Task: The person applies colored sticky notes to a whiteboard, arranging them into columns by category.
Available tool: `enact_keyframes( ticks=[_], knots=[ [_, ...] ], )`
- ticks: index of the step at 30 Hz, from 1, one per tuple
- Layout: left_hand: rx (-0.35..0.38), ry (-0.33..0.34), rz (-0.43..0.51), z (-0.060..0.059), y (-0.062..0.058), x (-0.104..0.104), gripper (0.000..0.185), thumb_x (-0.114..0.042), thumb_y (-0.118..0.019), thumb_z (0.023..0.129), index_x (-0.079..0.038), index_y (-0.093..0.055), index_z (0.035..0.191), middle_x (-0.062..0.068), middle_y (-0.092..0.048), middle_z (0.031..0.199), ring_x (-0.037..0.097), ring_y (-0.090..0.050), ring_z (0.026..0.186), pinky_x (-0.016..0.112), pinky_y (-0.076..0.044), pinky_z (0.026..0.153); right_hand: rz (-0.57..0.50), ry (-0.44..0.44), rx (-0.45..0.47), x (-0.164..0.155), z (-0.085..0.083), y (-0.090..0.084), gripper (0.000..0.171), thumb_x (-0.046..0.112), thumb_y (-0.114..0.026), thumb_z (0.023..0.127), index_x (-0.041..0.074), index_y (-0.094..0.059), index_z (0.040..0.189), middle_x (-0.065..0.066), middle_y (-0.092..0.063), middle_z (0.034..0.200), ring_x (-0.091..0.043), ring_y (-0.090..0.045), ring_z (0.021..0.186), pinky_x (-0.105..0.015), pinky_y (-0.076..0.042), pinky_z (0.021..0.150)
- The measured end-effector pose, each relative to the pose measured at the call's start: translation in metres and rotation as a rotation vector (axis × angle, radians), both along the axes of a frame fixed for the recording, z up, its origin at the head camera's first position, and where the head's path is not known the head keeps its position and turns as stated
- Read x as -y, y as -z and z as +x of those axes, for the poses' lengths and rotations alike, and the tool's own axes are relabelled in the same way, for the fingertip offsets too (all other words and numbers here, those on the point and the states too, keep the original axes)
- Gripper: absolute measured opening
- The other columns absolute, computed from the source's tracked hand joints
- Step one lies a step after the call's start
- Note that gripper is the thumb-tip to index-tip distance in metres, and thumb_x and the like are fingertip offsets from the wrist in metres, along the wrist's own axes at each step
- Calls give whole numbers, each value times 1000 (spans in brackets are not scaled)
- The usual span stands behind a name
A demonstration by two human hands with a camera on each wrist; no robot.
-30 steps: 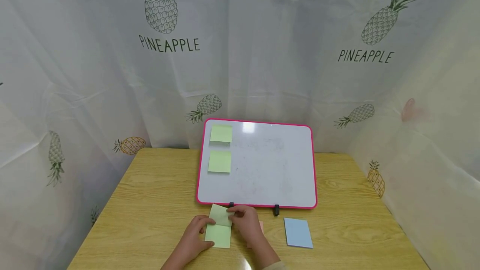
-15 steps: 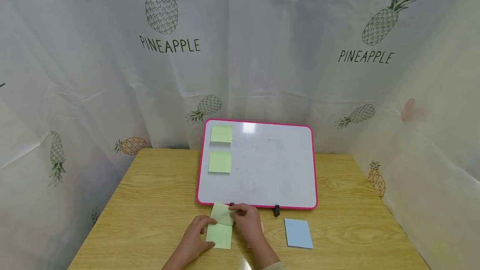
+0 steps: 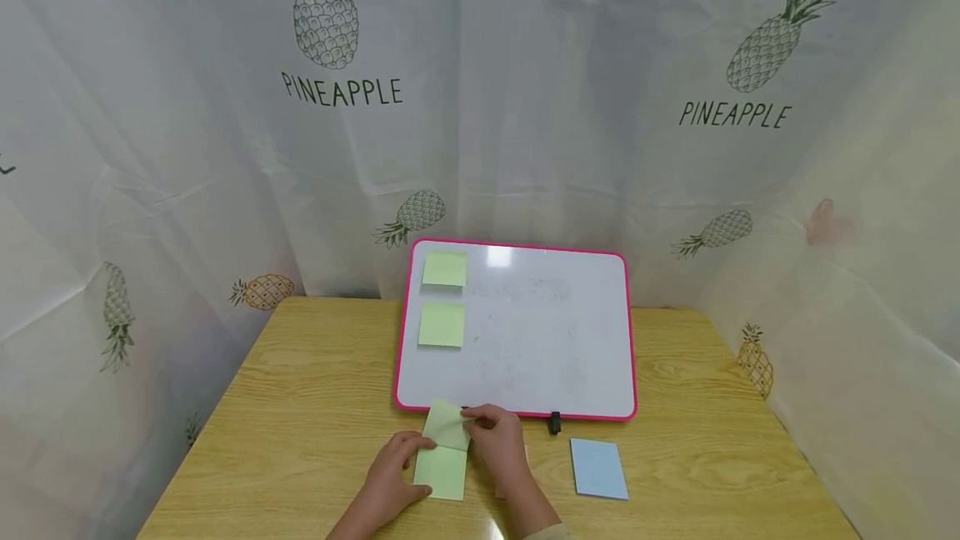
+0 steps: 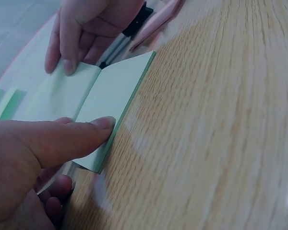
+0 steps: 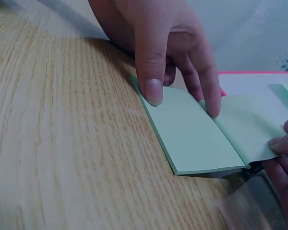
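**While Gripped on One Side, Lifted Open on the Other**

Resting flat on the wooden table (image 3: 315, 407), just in front of a whiteboard (image 3: 540, 340): a green pad (image 3: 441, 477) of sticky notes. Curved around its left side, the left hand (image 3: 392, 469), gripping with the thumb tip on top by the near edge and a fingertip at the fold. Opposite, the right hand (image 3: 501, 444), pinching the lifted sheet (image 3: 444, 425) by its right edge between thumb and fingers. Joined to the pad along the fold, and angled up and away toward the board, overlapping its lower rim as seen from the head.

Mostly hidden behind the right hand and wrist in the head view, a pink pad (image 4: 158, 25), seen more plainly from the left wrist. Farther right, well apart from the left hand, a blue pad (image 3: 599, 469).

Stuck along the pink-framed board's left side, an upper note (image 3: 444, 270) and a lower note (image 3: 441, 326), both green. At the lower rim, a black clip (image 3: 555, 422). Behind, a pale curtain (image 3: 517, 90) printed with pineapples; at bottom, a light sleeve (image 3: 551, 532) on the right arm.
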State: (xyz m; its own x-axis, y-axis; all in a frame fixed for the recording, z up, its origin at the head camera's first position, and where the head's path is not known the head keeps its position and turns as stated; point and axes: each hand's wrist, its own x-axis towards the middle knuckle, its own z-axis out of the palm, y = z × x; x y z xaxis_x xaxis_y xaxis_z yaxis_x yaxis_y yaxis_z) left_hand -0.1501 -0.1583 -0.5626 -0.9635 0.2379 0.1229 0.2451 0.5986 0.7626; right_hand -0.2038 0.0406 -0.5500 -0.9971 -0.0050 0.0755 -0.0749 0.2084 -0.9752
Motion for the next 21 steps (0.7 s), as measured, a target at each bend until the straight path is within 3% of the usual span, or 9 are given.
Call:
enact_keyframes(
  ticks=[9,21],
  knots=[
    [-34,-7,-35,2,-3,-1,59,-10,-89,65,-14,-63,118,14,-53,130,24,-52,96,36,-46,75,10,13,-16,-1,-2,-3,16,-6,-74,79,5,-78,90,-4,-70,89,-14,-58,78,-23,-50,66],
    [-44,-1,-21,4,-4,-1,61,-9,-89,65,-13,-62,119,13,-53,129,24,-52,96,32,-46,74,-43,21,-6,-1,-3,-6,15,-6,-74,80,3,-77,91,-7,-70,91,-14,-59,79,-21,-50,66]
  ],
)
